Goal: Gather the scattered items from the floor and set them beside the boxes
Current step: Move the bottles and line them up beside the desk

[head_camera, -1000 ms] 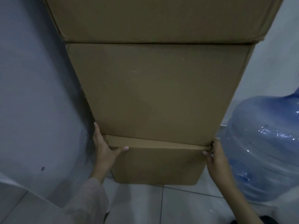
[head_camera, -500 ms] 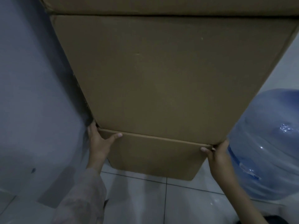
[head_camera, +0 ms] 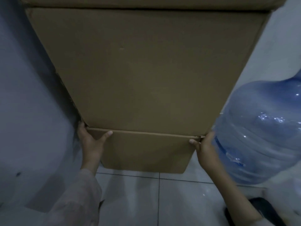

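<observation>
The left hand [head_camera: 91, 141] is clamping the top left corner of the bottom box [head_camera: 145, 150], thumb across its front face, fingers wrapped around the left side. The right hand [head_camera: 205, 149] is clamping the top right corner likewise, thumb on the front. The bottom box is sitting on the floor [head_camera: 130, 198] under the middle box [head_camera: 143, 70], with a jug [head_camera: 262, 132] touching the right hand's back.

Looks like a storage corner of a home or back room: plain cardboard boxes [head_camera: 146, 75] stacked high against a bare grey wall [head_camera: 29, 95], a big blue water jug [head_camera: 260, 132] alongside, glossy white floor tiles [head_camera: 130, 198] underneath.
</observation>
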`<action>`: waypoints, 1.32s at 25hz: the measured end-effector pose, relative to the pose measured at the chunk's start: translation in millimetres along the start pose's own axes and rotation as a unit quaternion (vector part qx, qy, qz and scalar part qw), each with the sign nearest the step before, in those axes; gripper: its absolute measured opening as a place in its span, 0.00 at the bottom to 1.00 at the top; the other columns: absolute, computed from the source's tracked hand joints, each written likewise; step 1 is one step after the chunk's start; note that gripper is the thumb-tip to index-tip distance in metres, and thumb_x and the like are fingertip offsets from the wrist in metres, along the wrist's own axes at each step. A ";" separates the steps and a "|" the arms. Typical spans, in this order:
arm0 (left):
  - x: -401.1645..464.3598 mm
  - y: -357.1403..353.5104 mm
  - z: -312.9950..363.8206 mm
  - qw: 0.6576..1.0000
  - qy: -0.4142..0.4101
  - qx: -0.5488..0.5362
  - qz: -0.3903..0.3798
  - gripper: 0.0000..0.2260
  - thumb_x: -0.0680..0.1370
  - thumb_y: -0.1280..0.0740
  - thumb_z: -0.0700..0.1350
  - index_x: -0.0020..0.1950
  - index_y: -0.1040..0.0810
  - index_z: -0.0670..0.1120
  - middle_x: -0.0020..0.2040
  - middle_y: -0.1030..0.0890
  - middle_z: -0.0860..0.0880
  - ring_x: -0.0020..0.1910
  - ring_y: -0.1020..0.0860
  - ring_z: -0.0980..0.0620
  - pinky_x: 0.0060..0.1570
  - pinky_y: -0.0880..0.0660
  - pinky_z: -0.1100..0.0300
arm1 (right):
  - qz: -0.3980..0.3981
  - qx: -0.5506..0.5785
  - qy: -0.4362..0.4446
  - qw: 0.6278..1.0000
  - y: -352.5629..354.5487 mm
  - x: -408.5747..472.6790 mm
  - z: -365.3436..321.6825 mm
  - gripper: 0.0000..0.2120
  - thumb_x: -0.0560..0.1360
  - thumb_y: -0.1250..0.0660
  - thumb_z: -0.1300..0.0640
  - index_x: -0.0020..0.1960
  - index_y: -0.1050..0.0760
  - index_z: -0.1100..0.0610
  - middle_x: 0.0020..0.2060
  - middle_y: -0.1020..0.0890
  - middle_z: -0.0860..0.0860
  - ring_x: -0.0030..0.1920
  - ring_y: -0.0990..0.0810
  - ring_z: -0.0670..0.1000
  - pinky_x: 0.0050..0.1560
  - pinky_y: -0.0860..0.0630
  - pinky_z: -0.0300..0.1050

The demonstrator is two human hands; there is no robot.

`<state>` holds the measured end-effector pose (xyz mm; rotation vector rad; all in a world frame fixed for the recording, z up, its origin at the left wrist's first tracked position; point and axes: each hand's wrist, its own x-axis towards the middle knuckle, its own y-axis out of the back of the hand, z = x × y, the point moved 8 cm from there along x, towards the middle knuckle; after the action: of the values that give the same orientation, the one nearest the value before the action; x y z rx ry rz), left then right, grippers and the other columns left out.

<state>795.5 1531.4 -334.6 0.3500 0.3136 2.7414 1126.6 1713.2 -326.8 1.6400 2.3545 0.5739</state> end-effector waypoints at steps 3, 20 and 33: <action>-23.0 -9.7 20.8 0.998 -0.029 0.053 0.026 0.40 0.71 0.28 0.39 0.75 0.48 0.39 0.76 0.45 0.37 0.75 0.45 0.40 0.75 0.50 0.50 | -0.004 0.002 0.003 1.000 5.5 -4.2 -5.0 0.17 0.77 0.38 0.61 0.60 0.41 0.58 0.44 0.29 0.38 0.53 0.24 0.54 0.56 0.27 0.54; -249.7 -232.1 222.7 0.741 -0.561 0.227 -0.292 0.31 0.71 0.44 0.42 0.75 0.43 0.50 0.77 0.47 0.47 0.76 0.58 0.46 0.73 0.60 0.53 | 0.471 0.112 -0.031 0.874 242.2 -47.2 59.3 0.35 0.67 0.33 0.57 0.71 0.42 0.61 0.68 0.36 0.62 0.69 0.38 0.59 0.69 0.42 0.49; -259.6 -305.6 197.7 0.882 -0.163 0.014 -0.441 0.33 0.79 0.40 0.44 0.75 0.60 0.46 0.76 0.64 0.46 0.74 0.65 0.55 0.68 0.62 0.68 | 0.170 0.176 -0.065 0.968 144.9 -27.9 37.1 0.35 0.77 0.41 0.48 0.76 0.56 0.53 0.76 0.49 0.53 0.75 0.48 0.50 0.72 0.51 0.37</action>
<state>1183.6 1746.3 -279.1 0.5115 0.3180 1.7477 1274.1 1738.2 -298.9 2.1846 2.1864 0.0935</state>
